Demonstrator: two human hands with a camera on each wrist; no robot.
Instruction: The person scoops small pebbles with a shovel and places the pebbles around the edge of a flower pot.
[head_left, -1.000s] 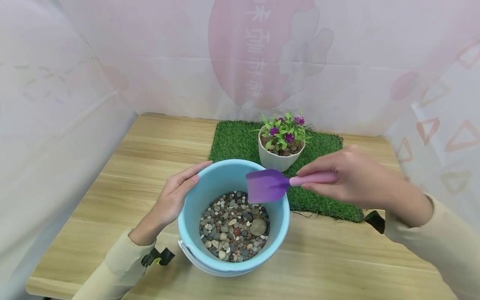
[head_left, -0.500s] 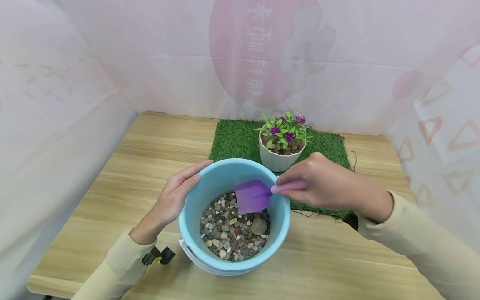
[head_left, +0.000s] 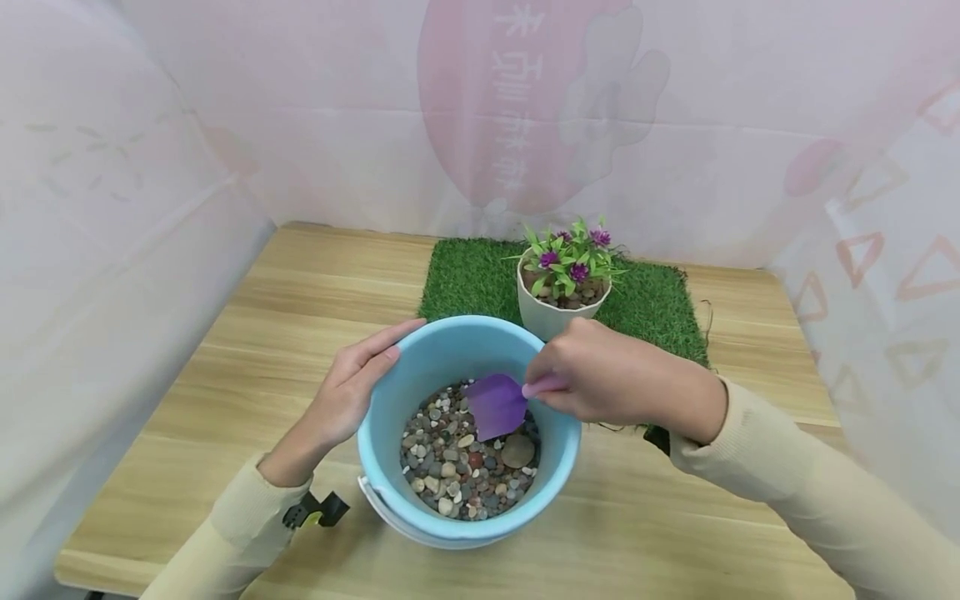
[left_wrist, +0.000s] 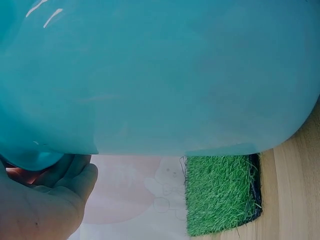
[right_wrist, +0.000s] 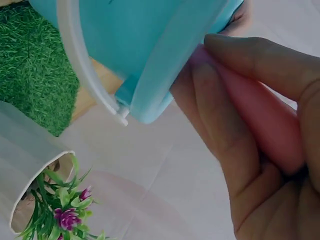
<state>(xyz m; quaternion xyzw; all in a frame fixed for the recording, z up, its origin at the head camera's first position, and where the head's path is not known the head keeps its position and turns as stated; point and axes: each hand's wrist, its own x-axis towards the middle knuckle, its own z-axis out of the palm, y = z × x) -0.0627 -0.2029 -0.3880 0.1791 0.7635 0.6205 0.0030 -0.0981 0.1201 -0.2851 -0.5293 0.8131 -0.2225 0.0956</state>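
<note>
Left hand (head_left: 341,398): we are gripping the blue bucket (head_left: 453,354) by its rim. Right hand (head_left: 600,372): we are grasping the purple scoop (head_left: 498,406) by its pink handle (right_wrist: 260,115), its blade reaching inside the bucket over the pebbles (head_left: 448,471). Behind, a potted plant (head_left: 557,314) is standing on green turf (head_left: 468,279).

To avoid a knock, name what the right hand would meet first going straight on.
Likely the pebbles in the blue bucket, met by the purple scoop the right hand grips, though depth is unclear.
</note>
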